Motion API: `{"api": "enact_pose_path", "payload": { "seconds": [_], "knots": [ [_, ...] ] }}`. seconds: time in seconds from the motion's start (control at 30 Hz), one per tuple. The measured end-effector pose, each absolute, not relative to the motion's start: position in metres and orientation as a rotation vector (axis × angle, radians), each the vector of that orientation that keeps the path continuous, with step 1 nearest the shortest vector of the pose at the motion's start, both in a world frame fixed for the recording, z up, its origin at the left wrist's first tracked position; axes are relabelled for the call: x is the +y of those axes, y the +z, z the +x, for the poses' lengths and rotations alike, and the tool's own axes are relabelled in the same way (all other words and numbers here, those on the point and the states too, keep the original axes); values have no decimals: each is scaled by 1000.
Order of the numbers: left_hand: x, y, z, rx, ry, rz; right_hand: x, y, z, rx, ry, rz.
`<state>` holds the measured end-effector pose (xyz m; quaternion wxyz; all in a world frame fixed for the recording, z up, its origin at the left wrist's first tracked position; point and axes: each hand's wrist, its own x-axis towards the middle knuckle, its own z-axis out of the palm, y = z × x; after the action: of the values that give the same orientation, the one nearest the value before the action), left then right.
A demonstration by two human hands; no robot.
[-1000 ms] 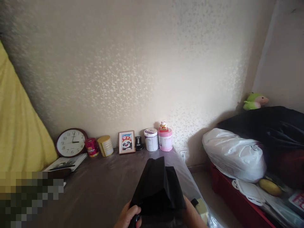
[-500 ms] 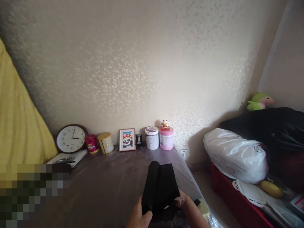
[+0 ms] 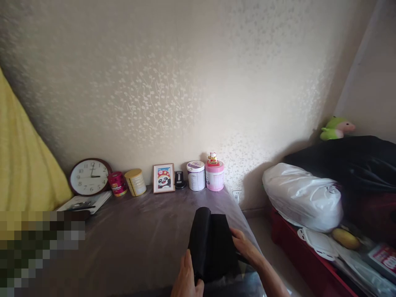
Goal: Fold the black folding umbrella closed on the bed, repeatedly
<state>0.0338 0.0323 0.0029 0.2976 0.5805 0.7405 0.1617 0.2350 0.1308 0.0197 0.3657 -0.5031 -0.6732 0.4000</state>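
A black folded fabric piece [image 3: 213,243] is held over the near right part of the grey-brown covered table [image 3: 133,239]. Its left side forms a thick roll, and a flat panel lies to the right of it; what kind of article it is I cannot tell. My left hand [image 3: 188,277] grips the lower left of the roll, thumb on the near end. My right hand [image 3: 246,248] is closed on the panel's right edge, with some fingers hidden behind it.
Along the wall stand a clock [image 3: 90,177], a red can [image 3: 117,184], a yellow-lidded can [image 3: 136,182], a panda picture frame [image 3: 163,178] and two round tins, one white [image 3: 196,177], one pink [image 3: 214,177]. At right, a white plastic bag [image 3: 303,198] lies on a red chest [image 3: 297,251].
My right hand has moved up along the fabric piece's right edge. My left hand has shifted slightly right, its fingers lying more along the roll. The view has tilted slightly.
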Motion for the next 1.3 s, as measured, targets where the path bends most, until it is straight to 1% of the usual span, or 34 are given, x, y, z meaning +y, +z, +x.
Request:
{"api": "enact_pose_path", "payload": {
  "seconds": [0.07, 0.27, 0.47, 0.53, 0.67, 0.73, 0.87, 1.0, 1.2, 1.3],
  "knots": [
    [31, 6, 35, 1973, 398, 1554, 135, 24, 237, -1728, 973, -1333],
    [27, 8, 37, 2011, 497, 1609, 140, 29, 229, -1759, 633, -1458],
    [28, 0, 34, 1948, 512, 1653, 142, 28, 221, -1819, 607, -1577],
    [28, -3, 34, 1963, 547, 1682, 146, 31, 217, -1804, 654, -1550],
    [28, -5, 36, 1988, 543, 1705, 151, 43, 196, -1705, 1020, -1311],
    [27, -6, 36, 1975, 563, 1706, 154, 45, 179, -1641, 1120, -1227],
    [28, -9, 34, 1917, 610, 1708, 161, 39, 149, -1617, 1029, -1302],
    [30, -8, 33, 1915, 556, 1709, 165, 30, 132, -1698, 941, -1391],
    [33, -5, 31, 1937, 483, 1656, 162, 25, 119, -1768, 1199, -1353],
    [30, -7, 27, 1922, 433, 1664, 158, 28, 116, -1885, 1067, -1319]
  ]
}}
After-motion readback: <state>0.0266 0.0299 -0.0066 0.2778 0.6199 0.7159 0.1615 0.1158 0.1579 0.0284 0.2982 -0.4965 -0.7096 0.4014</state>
